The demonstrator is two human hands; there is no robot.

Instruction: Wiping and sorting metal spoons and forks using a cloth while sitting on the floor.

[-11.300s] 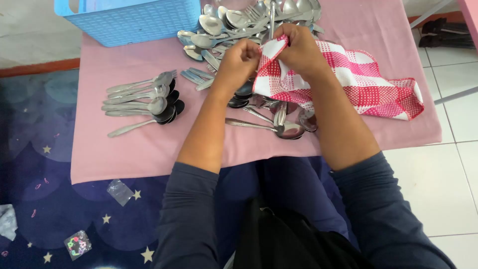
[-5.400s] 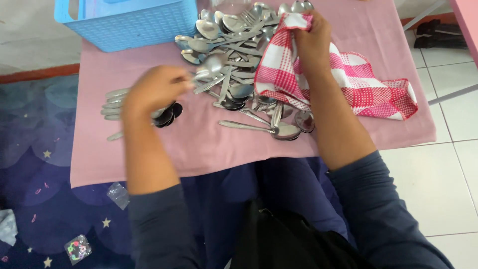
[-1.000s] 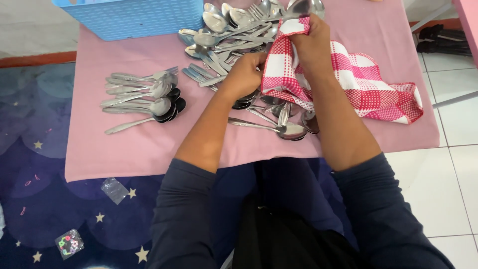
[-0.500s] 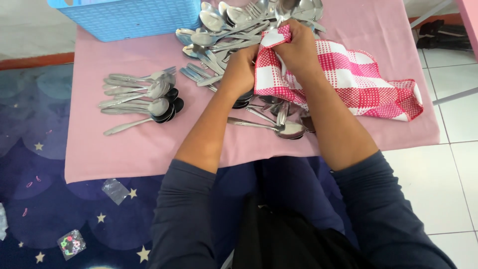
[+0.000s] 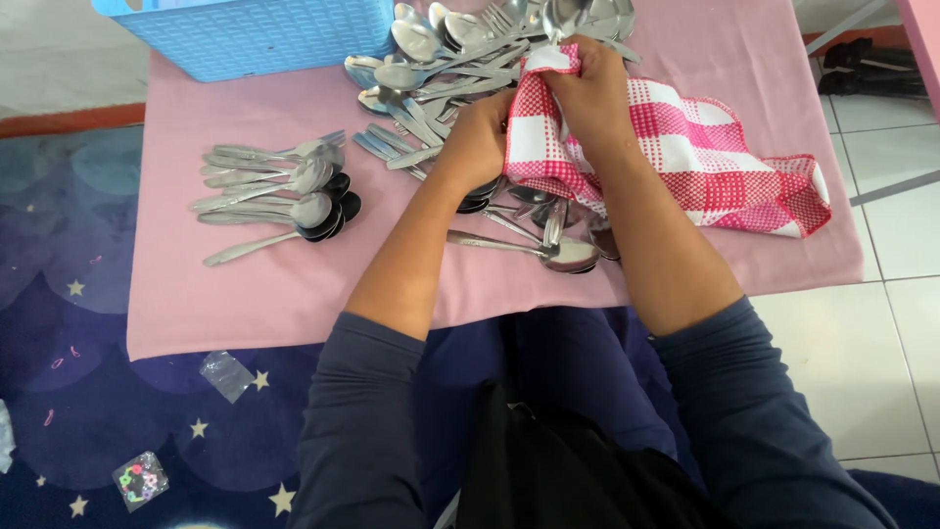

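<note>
My right hand (image 5: 590, 98) grips a pink-and-white checked cloth (image 5: 705, 162) wrapped around a metal spoon, whose bowl (image 5: 566, 17) sticks out above the cloth. My left hand (image 5: 480, 142) is closed on the lower part of that spoon, under the cloth's edge. Both hands hover over a loose heap of spoons and forks (image 5: 450, 59) on the pink tablecloth (image 5: 255, 294). A neat stack of spoons (image 5: 284, 191) lies to the left of my left arm.
A blue plastic basket (image 5: 250, 34) stands at the table's far left. More loose spoons (image 5: 548, 245) lie under my forearms near the front edge. A dark star-patterned rug (image 5: 69, 392) covers the floor on the left, white tiles on the right.
My hands have shifted slightly up and right with the cloth; the spoon's bowl now pokes out above it. The spoon stack on the left is unchanged.
</note>
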